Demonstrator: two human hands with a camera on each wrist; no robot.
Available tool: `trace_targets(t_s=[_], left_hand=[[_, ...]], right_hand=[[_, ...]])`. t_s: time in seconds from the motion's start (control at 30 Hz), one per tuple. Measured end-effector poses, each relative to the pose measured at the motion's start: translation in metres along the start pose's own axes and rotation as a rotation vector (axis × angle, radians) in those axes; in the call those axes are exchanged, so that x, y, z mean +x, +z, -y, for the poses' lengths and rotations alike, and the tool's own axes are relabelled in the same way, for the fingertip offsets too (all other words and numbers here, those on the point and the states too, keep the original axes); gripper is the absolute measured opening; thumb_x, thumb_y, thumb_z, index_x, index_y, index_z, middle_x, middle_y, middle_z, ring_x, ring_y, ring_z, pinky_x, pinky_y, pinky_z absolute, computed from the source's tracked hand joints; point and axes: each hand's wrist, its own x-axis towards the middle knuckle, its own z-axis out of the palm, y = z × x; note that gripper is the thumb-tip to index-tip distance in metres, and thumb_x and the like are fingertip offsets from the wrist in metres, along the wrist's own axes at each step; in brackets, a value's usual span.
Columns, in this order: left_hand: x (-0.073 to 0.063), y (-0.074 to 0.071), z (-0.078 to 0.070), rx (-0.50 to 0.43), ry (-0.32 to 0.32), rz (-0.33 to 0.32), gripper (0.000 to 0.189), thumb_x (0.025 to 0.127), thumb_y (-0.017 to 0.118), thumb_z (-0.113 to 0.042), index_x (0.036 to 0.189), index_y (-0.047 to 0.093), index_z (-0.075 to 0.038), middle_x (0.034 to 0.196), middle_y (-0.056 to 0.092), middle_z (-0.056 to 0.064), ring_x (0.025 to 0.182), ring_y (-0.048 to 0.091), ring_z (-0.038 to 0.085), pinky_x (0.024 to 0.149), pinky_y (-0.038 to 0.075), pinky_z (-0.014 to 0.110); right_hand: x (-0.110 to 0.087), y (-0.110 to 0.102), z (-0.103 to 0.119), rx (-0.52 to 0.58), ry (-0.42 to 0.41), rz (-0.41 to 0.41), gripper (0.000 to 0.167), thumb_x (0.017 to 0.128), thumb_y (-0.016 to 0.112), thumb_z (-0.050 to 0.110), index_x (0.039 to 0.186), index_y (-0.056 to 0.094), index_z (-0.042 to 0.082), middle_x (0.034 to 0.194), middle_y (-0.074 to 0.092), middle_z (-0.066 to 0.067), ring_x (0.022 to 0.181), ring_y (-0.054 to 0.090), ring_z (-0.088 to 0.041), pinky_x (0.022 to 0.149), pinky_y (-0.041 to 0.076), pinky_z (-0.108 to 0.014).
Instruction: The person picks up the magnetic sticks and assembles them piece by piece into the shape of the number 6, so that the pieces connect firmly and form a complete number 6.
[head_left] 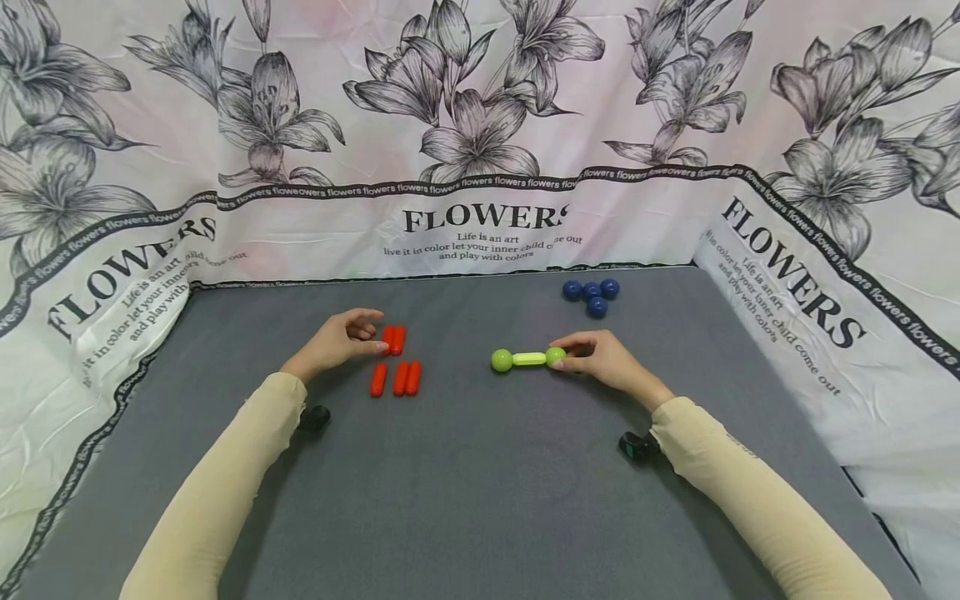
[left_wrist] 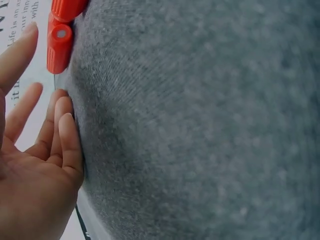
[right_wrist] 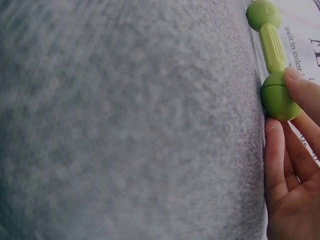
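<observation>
My right hand (head_left: 600,358) pinches the right ball of a green toy dumbbell (head_left: 529,359), two balls joined by a ribbed yellow-green bar. The dumbbell lies level, close to the cloth. In the right wrist view, thumb and fingers are around the near ball of the dumbbell (right_wrist: 272,47). On the left, my left hand (head_left: 341,340) is beside a pair of red sticks (head_left: 398,340), its thumb tip next to the nearer one. The left wrist view shows the fingers of the left hand (left_wrist: 45,160) spread, holding nothing, below a red stick (left_wrist: 60,50).
More red sticks (head_left: 401,378) lie just in front of that pair. Several dark blue balls (head_left: 597,307) are grouped at the back right. A grey cloth (head_left: 465,483) covers the table, and a flower-printed curtain (head_left: 480,225) hangs around its back and sides.
</observation>
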Motion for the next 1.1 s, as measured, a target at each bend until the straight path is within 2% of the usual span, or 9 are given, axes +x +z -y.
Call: trace_targets(t_s=[0.27, 0.37, 0.47, 0.63, 0.9, 1.1], left_hand=[[0.002, 0.004, 0.000, 0.032, -0.015, 0.019, 0.062, 0.086, 0.078, -0.030, 0.140, 0.053, -0.014, 0.129, 0.056, 0.017, 0.118, 0.052, 0.031, 0.104, 0.043, 0.045], [0.002, 0.005, 0.000, 0.037, -0.012, 0.025, 0.063, 0.085, 0.079, -0.030, 0.141, 0.053, -0.014, 0.129, 0.056, 0.017, 0.118, 0.051, 0.031, 0.105, 0.042, 0.046], [0.002, 0.006, -0.001, 0.052, -0.005, 0.034, 0.064, 0.085, 0.079, -0.028, 0.141, 0.052, -0.014, 0.129, 0.055, 0.017, 0.119, 0.051, 0.031, 0.106, 0.042, 0.048], [0.004, 0.006, -0.004, 0.089, -0.006, 0.031, 0.060, 0.085, 0.079, -0.028, 0.139, 0.055, -0.014, 0.129, 0.056, 0.017, 0.119, 0.051, 0.033, 0.106, 0.042, 0.050], [0.005, 0.006, -0.003, 0.134, 0.013, -0.036, 0.057, 0.082, 0.082, -0.027, 0.132, 0.060, -0.010, 0.120, 0.062, 0.017, 0.110, 0.058, 0.030, 0.100, 0.047, 0.044], [0.000, 0.003, -0.002, 0.097, 0.007, -0.078, 0.056, 0.080, 0.084, -0.027, 0.128, 0.061, -0.009, 0.112, 0.067, 0.016, 0.099, 0.063, 0.026, 0.087, 0.052, 0.033]], right_hand=[[-0.003, 0.001, 0.012, 0.003, 0.019, 0.013, 0.037, 0.087, 0.077, 0.016, 0.121, 0.069, 0.003, 0.104, 0.072, -0.019, 0.081, 0.061, -0.009, 0.066, 0.048, -0.019], [-0.003, 0.000, 0.011, 0.006, 0.012, 0.011, 0.038, 0.086, 0.078, 0.019, 0.120, 0.070, 0.005, 0.103, 0.072, -0.017, 0.080, 0.060, -0.007, 0.066, 0.047, -0.018], [0.000, 0.001, 0.001, -0.004, 0.015, 0.007, 0.039, 0.086, 0.078, 0.022, 0.121, 0.070, 0.007, 0.104, 0.072, -0.015, 0.080, 0.060, -0.006, 0.066, 0.047, -0.018], [-0.001, 0.000, 0.000, -0.004, 0.005, 0.002, 0.038, 0.084, 0.080, 0.027, 0.118, 0.072, 0.011, 0.102, 0.073, -0.011, 0.080, 0.061, -0.006, 0.066, 0.048, -0.019], [-0.001, -0.001, 0.003, -0.014, 0.011, -0.001, 0.037, 0.084, 0.080, 0.027, 0.118, 0.072, 0.013, 0.099, 0.072, -0.005, 0.080, 0.061, -0.006, 0.066, 0.048, -0.020], [-0.001, -0.001, 0.003, -0.008, 0.010, -0.001, 0.037, 0.084, 0.080, 0.027, 0.117, 0.073, 0.013, 0.099, 0.072, -0.004, 0.080, 0.061, -0.006, 0.065, 0.048, -0.020]])
